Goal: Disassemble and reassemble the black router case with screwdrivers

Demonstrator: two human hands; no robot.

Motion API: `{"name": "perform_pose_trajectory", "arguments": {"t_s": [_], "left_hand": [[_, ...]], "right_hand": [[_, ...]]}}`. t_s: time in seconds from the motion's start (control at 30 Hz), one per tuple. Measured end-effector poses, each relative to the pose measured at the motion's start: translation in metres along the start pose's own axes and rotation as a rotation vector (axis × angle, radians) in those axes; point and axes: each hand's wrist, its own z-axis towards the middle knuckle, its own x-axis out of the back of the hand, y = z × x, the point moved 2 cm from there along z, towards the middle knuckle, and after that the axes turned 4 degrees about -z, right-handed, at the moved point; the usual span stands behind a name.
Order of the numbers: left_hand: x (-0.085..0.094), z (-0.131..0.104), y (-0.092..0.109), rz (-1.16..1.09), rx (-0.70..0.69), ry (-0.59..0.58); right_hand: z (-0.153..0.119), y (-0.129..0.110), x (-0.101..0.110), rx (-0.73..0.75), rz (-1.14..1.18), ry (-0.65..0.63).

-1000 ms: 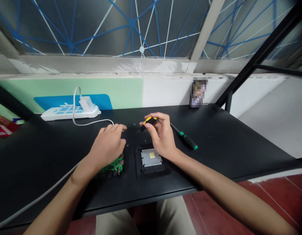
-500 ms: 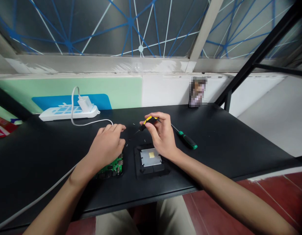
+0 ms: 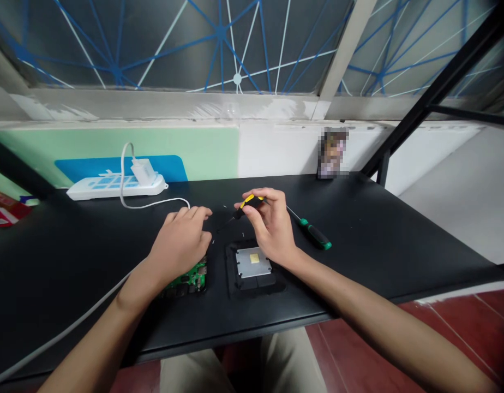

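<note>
My right hand (image 3: 272, 221) grips a small black-and-yellow screwdriver (image 3: 252, 202), held tilted. Its thin shaft points down and left toward a small dark speck on the black tabletop. Over a green circuit board (image 3: 190, 278) hovers my left hand (image 3: 182, 234), thumb and fingers apart, with nothing visible in it; it hides much of the board. Several tiny screws lie between the hands, among them a pale screw (image 3: 243, 234). Below my right hand is a black case part (image 3: 231, 281) bearing a silver metal plate (image 3: 246, 267) with a yellowish square pad (image 3: 255, 258).
A green-and-black screwdriver (image 3: 315, 234) lies right of my right hand. At the back left stands a white power strip (image 3: 108, 186) with a plugged-in charger (image 3: 143, 172); its white cable (image 3: 154, 204) passes behind my left hand. A blurred upright object (image 3: 333, 155) leans on the wall.
The screwdriver's tip has dipped slightly left and down, toward the dark speck. Both hands hold nearly the same pose, and the whole view has shifted a little.
</note>
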Motion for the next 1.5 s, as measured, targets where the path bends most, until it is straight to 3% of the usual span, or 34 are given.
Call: {"name": "perform_pose_trajectory", "arguments": {"t_s": [0.3, 0.47, 0.6, 0.7, 0.8, 1.5], "left_hand": [[0.001, 0.0, 0.001, -0.027, -0.01, 0.014], [0.002, 0.001, 0.001, -0.046, -0.013, 0.033], [0.002, 0.0, 0.006, -0.103, -0.147, 0.031], [0.001, -0.003, 0.011, -0.164, -0.281, 0.016], [0.0, -0.004, 0.014, -0.198, -0.332, 0.007], [-0.003, -0.005, 0.019, -0.251, -0.387, -0.072]], "right_hand": [[0.005, -0.011, 0.015, -0.06, 0.052, 0.103], [0.004, -0.012, 0.034, -0.22, 0.11, 0.175], [-0.006, -0.007, 0.045, -0.379, 0.188, 0.194], [-0.013, -0.004, 0.049, -0.445, 0.213, 0.182], [-0.017, -0.002, 0.05, -0.496, 0.231, 0.179], [-0.018, 0.0, 0.048, -0.545, 0.23, 0.195]]}}
